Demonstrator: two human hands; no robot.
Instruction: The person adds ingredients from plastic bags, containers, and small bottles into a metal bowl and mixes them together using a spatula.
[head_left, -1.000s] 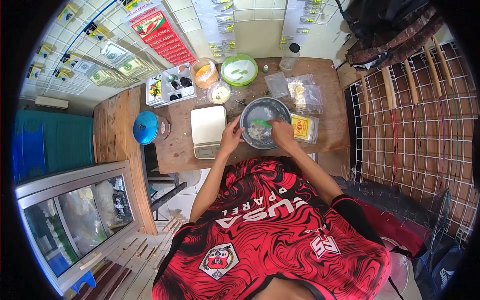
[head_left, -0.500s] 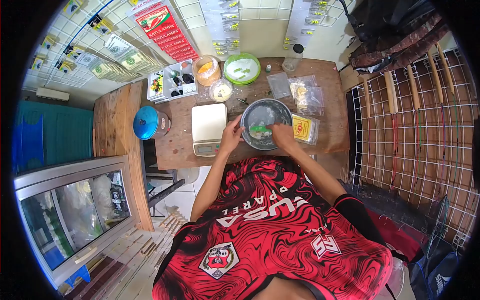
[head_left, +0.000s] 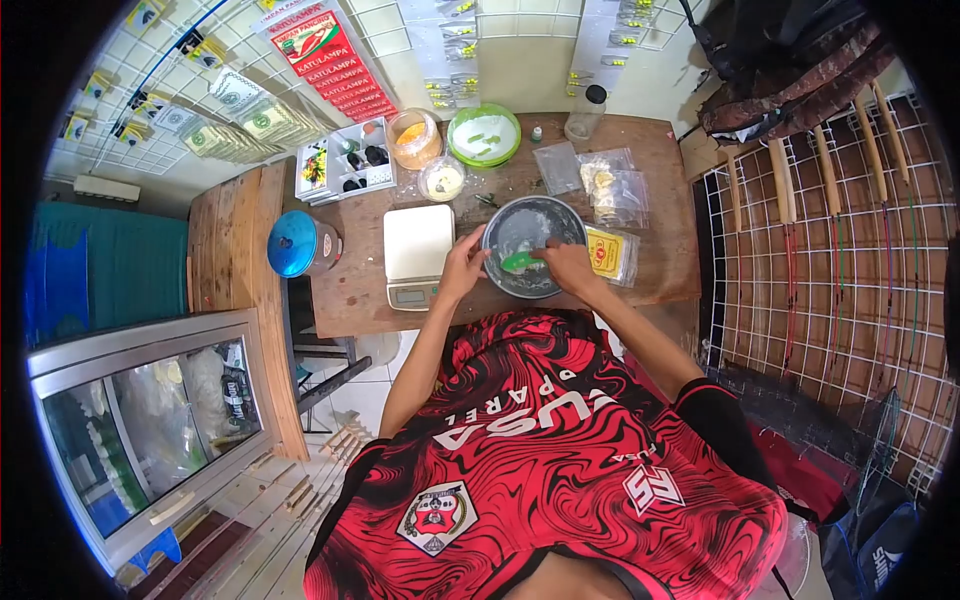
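A grey bowl (head_left: 572, 222) stands near the front edge of the wooden table, its inside smeared with a pale, floury mix. My left hand (head_left: 464, 266) grips the bowl's left rim. Inside the bowl, a green spatula (head_left: 519, 262) touches the mix; my right hand (head_left: 571, 267) is closed round its handle end over the right rim. Just left of the bowl is a kitchen scale (head_left: 419, 255) with a cream top. To the right, partly behind my right hand, lies a yellow-labelled packet (head_left: 606, 256).
Behind the bowl stand a green basin (head_left: 484, 136) of white powder, a tub (head_left: 415, 140) with orange contents and a small cup (head_left: 442, 180). Clear plastic bags (head_left: 612, 188) lie at back right. A blue-lidded pot (head_left: 292, 245) sits at the left edge.
The spatula blade has turned and shifted slightly within the bowl, along with my right hand. My left hand keeps its place on the rim.
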